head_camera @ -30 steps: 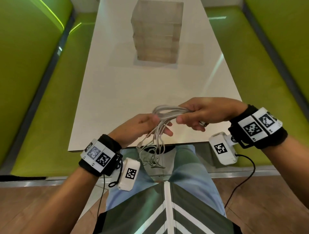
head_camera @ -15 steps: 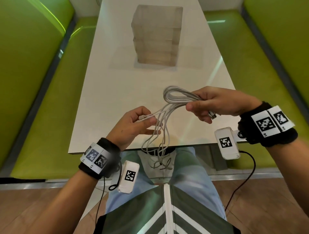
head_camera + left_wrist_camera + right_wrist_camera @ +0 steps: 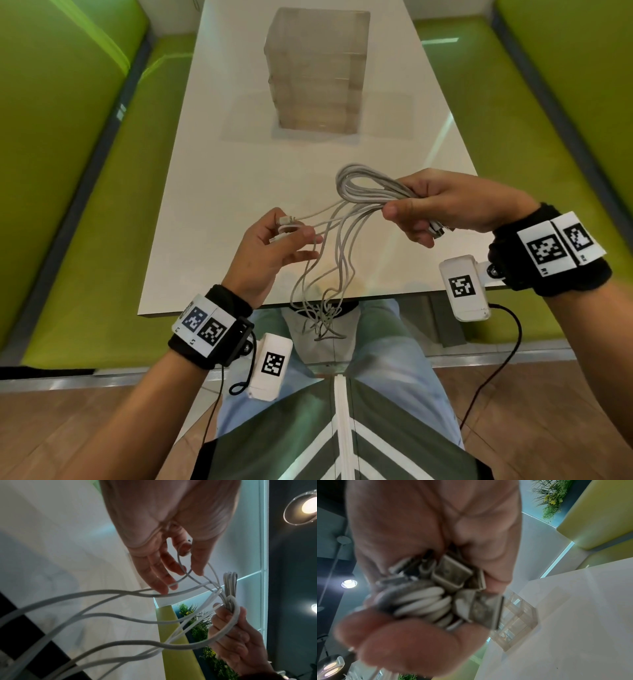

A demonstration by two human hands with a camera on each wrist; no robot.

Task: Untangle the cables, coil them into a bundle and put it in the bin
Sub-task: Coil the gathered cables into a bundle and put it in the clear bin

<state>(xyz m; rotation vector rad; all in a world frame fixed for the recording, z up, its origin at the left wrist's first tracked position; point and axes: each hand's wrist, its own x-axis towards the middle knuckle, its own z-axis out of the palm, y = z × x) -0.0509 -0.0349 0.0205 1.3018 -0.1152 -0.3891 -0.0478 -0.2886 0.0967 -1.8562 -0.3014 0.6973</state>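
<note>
A: What is the biggest thing in view?

B: A white table (image 3: 212, 192) running between 2 green benches (image 3: 85, 240). A tall clear bin (image 3: 317, 68) stands on it toward the far end, well apart from both hands.

A: And the cables?

B: The white cables (image 3: 346, 233) hang in the air over the near edge of the table. One end is folded into a tight loop that sticks out past the right hand (image 3: 455, 205); the loose strands droop below the table's near edge toward the person's lap.

A: How does the right hand hold them?

B: Its fingers are curled round the gathered loop, thumb pressed against it. The right wrist view shows several metal plugs (image 3: 453, 574) and cable turns packed inside that fist.

A: The left hand?

B: The left hand (image 3: 270, 246) sits just left of the hanging strands. Its thumb and forefinger pinch 1 cable end (image 3: 286, 222), while the other fingers lie loosely extended, touching a strand.

A: Anything smaller?

B: Black wristbands with printed markers (image 3: 205, 325) on both wrists.
</note>
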